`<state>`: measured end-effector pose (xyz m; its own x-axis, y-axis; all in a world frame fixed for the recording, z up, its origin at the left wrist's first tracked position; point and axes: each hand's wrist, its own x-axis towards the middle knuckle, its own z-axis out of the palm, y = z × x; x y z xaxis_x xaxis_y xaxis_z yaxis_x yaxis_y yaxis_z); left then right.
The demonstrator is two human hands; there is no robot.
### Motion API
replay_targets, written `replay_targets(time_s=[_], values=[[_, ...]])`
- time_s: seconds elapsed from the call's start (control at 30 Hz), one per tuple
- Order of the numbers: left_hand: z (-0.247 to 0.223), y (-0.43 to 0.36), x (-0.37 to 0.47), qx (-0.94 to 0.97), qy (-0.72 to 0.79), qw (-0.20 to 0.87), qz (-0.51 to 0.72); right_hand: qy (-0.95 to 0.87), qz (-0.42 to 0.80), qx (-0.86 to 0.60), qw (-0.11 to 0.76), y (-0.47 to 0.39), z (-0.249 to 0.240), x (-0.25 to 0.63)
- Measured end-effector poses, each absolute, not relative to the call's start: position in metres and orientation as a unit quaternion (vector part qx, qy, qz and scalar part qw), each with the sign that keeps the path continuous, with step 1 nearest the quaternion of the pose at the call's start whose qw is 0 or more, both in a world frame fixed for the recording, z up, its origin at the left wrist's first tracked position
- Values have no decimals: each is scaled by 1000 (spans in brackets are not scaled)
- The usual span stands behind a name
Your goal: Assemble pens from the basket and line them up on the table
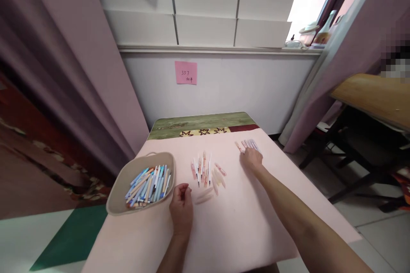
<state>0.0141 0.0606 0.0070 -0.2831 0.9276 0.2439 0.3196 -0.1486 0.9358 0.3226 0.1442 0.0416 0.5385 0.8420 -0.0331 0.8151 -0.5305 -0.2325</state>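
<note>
While pens [150, 187] crowd the basket [119, 183], the left hand [181, 205] curls loosely; whether the right hand [252, 158] pinches, I cannot tell

Tally: my L hand [181, 208] ×1; my R hand [251, 158] ×1; tan bin [118, 190] ×1; bin pens [149, 187], many, overlapping, exact no. unclear; loose pen pcs. [204, 170] between my hands, >10; row pens [253, 143], several, partly hidden; pink note [185, 73] ×1; star motifs [204, 132] ×3.
</note>
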Motion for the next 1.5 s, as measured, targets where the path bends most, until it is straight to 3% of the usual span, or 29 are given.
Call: replay_targets(time_s=[0.47,0.7,1.03,1.27,1.5], values=[[19,63,19,547,613,264,506,-496,98,-858,93,140,52,349],[20,63,21,554,606,287,493,-588,194,-774,131,148,64,273],[24,62,18,542,607,303,495,-550,241,-797,69,204,51,201],[20,66,12,553,604,319,477,-519,153,-834,107,188,64,257],[17,71,14,556,592,341,472,-463,91,-878,86,164,55,316]])
